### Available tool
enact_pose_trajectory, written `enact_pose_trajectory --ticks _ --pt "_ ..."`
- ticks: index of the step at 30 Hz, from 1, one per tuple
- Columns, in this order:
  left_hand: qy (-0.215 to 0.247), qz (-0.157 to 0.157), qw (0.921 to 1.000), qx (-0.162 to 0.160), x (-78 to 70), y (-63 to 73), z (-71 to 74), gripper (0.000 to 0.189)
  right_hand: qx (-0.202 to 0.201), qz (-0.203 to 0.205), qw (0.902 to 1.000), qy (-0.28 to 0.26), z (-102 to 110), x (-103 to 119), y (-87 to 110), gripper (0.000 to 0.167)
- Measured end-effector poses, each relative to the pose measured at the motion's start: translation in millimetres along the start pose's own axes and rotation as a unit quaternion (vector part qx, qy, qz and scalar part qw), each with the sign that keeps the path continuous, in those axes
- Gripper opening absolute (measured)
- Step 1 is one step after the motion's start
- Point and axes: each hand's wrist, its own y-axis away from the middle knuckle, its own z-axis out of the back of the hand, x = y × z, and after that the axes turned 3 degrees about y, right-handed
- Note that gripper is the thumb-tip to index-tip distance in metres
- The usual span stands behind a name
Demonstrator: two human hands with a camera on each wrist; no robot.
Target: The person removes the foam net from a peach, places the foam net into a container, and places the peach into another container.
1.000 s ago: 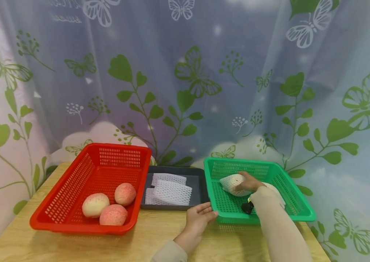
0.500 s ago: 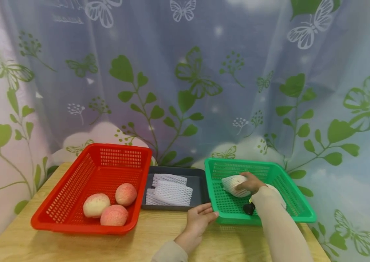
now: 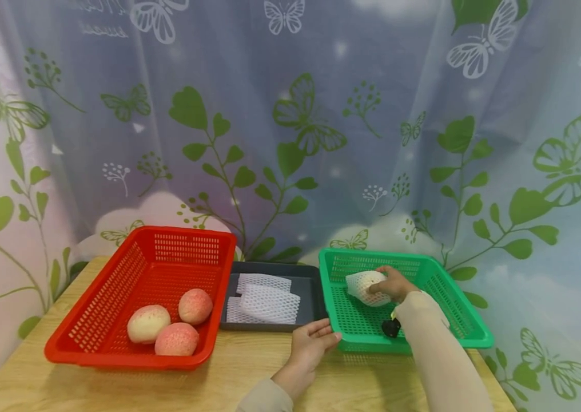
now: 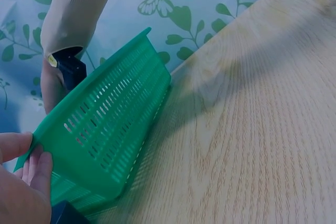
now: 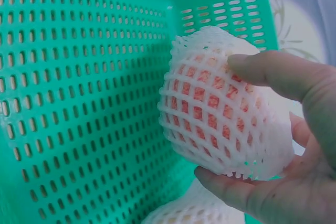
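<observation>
My right hand (image 3: 396, 284) grips a peach (image 5: 210, 103) wrapped in a white foam net, its pink skin showing through the mesh. In the right wrist view the thumb presses its upper side and fingers curl beneath it. This peach is inside the green basket (image 3: 327, 297), near its left part. Below it in that view, another white foam net (image 5: 194, 208) is partly cut off by the frame. My left hand (image 3: 308, 352) pinches the green basket's near left corner, thumb over the rim and fingertips against the outer wall, as the left wrist view shows.
A red basket (image 3: 133, 361) at left contains three bare peaches (image 3: 177, 339). Between the baskets, a dark grey tray (image 3: 312, 286) bears several white foam nets (image 3: 271, 304). All stand on a wooden table (image 3: 249, 366) before a patterned curtain (image 3: 249, 68).
The right hand and the netted peach sit very slightly higher in the green basket than half a second ago. My left hand stays at the basket's corner.
</observation>
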Motion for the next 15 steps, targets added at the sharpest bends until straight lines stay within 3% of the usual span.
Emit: enact_pose_trajectory --ticks 11,15 --pt "0.004 -0.003 1.0 -0.001 -1.8 0.2 -2.2 0.045 -0.026 0.042 0.9987 0.01 9 17 15.2 0.073" --pt "0.001 0.0 1.0 0.002 -1.3 2.0 -1.5 0.045 -0.031 0.056 0.9978 -0.018 8 18 22.2 0.071"
